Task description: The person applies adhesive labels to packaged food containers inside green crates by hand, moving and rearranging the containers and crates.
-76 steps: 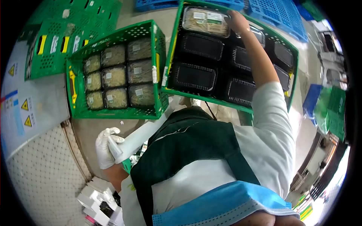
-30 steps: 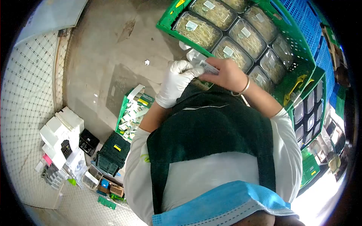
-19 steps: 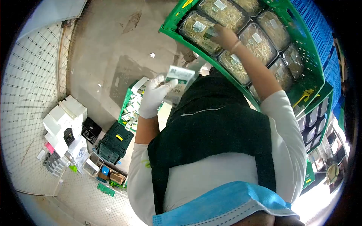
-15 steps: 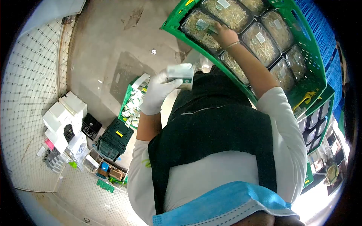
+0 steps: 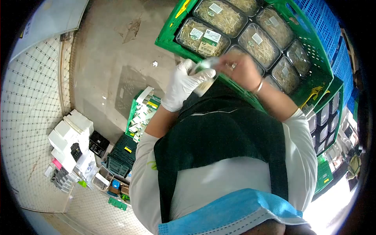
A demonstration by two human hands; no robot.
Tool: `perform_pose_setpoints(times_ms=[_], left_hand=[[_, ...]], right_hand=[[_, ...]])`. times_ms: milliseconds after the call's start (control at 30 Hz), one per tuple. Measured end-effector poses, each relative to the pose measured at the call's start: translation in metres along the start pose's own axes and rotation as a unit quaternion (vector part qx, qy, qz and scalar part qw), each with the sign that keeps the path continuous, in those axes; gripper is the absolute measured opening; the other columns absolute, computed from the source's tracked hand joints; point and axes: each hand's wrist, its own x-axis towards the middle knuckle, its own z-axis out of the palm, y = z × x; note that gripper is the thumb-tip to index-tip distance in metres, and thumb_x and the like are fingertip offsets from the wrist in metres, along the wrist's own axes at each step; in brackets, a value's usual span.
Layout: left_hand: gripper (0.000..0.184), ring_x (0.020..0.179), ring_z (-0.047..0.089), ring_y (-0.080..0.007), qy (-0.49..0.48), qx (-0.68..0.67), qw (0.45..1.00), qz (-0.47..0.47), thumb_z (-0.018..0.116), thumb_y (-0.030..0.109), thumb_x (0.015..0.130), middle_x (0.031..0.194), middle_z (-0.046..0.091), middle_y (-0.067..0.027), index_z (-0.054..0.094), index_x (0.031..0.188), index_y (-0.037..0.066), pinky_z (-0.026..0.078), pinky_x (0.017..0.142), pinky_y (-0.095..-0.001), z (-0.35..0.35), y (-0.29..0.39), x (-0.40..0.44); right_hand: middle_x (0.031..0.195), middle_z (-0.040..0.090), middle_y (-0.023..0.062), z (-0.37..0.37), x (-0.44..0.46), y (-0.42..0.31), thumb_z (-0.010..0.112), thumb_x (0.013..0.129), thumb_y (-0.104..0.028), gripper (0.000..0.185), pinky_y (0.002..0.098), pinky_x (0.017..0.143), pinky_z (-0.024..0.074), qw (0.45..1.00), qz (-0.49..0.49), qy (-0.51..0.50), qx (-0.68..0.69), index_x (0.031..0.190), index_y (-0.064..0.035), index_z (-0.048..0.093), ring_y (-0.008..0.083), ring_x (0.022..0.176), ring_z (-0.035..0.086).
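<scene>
My left hand [image 5: 182,84], in a white glove, is closed around a stack or roll of printed labels [image 5: 204,87]. My bare right hand [image 5: 243,72] is up against the labels' far end, its fingers smeared by motion, so I cannot make out its grip. Beyond both hands, a green crate [image 5: 166,38] holds clear-lidded black trays of bean sprouts. The nearest left tray of bean sprouts [image 5: 186,38] carries a small white sticker and a larger green, white and beige label [image 5: 209,41]. Part of another tray is hidden behind my right hand.
Blue crates [image 5: 331,35] stand along the right, beside another green crate [image 5: 340,88] of packed trays. Left of me is a green crate full of labels [image 5: 141,117]. White boxes [image 5: 70,133] and a dark folded crate [image 5: 120,156] stand further left.
My right hand has drawn back from the label on the nearest left tray to the labels in my left hand. My left hand has moved slightly right.
</scene>
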Motion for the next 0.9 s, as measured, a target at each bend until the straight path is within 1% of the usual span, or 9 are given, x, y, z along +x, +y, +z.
perform_pose_setpoints(times_ms=[267,367,400,467,567,700,733,867,900], left_hand=[[0.018,0.068,0.053,-0.0063,0.029,-0.063,0.99,-0.125,0.058,0.008,0.076,0.081,0.059,-0.0043,0.057,0.092,0.0,0.042,0.059,-0.019,-0.025,-0.006,0.002],[0.022,0.072,0.054,-0.0082,0.004,-0.06,0.992,-0.109,0.056,0.005,0.077,0.087,0.059,-0.0058,0.054,0.099,0.0,0.044,0.062,-0.0204,-0.027,-0.001,-0.004],[0.022,0.072,0.054,-0.0082,0.001,-0.059,0.992,-0.109,0.056,0.005,0.077,0.087,0.059,-0.0058,0.054,0.099,0.0,0.044,0.062,-0.0204,-0.023,0.001,-0.006],[0.022,0.075,0.056,-0.01,0.024,-0.188,0.981,-0.042,0.054,0.0,0.077,0.088,0.059,-0.0073,0.053,0.099,-0.002,0.046,0.065,-0.0226,-0.007,0.005,-0.005],[0.027,0.082,0.055,-0.0109,-0.035,-0.237,0.971,-0.005,0.054,-0.001,0.078,0.096,0.057,-0.0089,0.049,0.104,-0.002,0.046,0.07,-0.0241,0.007,0.008,0.002],[0.029,0.087,0.053,-0.0119,-0.09,0.014,0.996,0.004,0.054,0.001,0.078,0.096,0.054,-0.0076,0.048,0.106,-0.001,0.044,0.076,-0.023,0.006,0.028,0.009],[0.019,0.077,0.052,-0.0079,-0.024,-0.072,0.996,0.048,0.057,0.005,0.078,0.086,0.056,-0.0046,0.053,0.095,-0.001,0.043,0.067,-0.0203,0.014,0.01,0.016],[0.014,0.057,0.045,-0.004,0.015,-0.11,0.994,-0.003,0.062,0.013,0.076,0.064,0.055,0.0009,0.057,0.071,0.001,0.038,0.052,-0.0202,0.02,0.003,0.027],[0.013,0.055,0.047,-0.0049,0.012,0.068,0.997,-0.019,0.062,0.012,0.076,0.064,0.056,-0.0013,0.058,0.071,0.001,0.04,0.051,-0.0203,0.02,0.025,0.023]], right_hand=[[0.105,0.048,0.0212,-0.021,0.129,0.192,0.048,0.079,-0.021,0.049,0.0407,0.069,0.0483,0.872,0.097,0.077,-0.473,0.124,-0.0127,0.028,0.0365,0.08,0.057],[0.105,0.046,0.0234,-0.028,0.116,0.157,0.049,0.079,-0.022,0.054,0.0419,0.065,0.0496,0.857,0.143,0.063,-0.491,0.127,-0.0208,0.024,0.0365,0.08,0.057],[0.106,0.046,0.0225,-0.035,0.113,0.157,0.051,0.079,-0.028,0.055,0.0426,0.061,0.0501,0.857,0.167,0.104,-0.476,0.127,-0.0279,0.023,0.0375,0.08,0.057],[0.098,0.052,0.0181,-0.053,0.095,0.151,0.055,0.076,-0.038,0.058,0.0368,0.067,0.0493,0.913,0.079,0.102,-0.387,0.123,-0.0135,0.032,0.0332,0.079,0.058],[0.084,0.056,0.0124,-0.045,0.038,0.048,0.062,0.073,-0.03,0.05,0.0288,0.071,0.0468,0.973,0.0,-0.109,0.203,0.11,-0.0013,0.044,0.0244,0.074,0.058],[0.076,0.056,0.0113,-0.035,0.008,-0.003,0.062,0.071,-0.006,0.026,0.0293,0.065,0.0459,0.994,-0.071,-0.067,0.052,0.093,-0.0025,0.05,0.0207,0.07,0.058],[0.076,0.057,0.0117,-0.034,0.01,-0.002,0.061,0.07,-0.004,0.026,0.0295,0.062,0.0461,0.994,-0.085,-0.067,0.031,0.095,-0.0033,0.052,0.0208,0.068,0.058],[0.075,0.06,0.0118,-0.031,0.006,0.004,0.062,0.07,-0.007,0.021,0.0294,0.06,0.0473,0.996,-0.083,0.001,0.038,0.091,-0.0038,0.056,0.0213,0.066,0.06],[0.076,0.06,0.012,-0.036,0.011,0.014,0.062,0.072,-0.012,0.018,0.0286,0.061,0.0475,0.989,-0.13,0.066,-0.021,0.087,-0.0035,0.057,0.0209,0.066,0.06]])
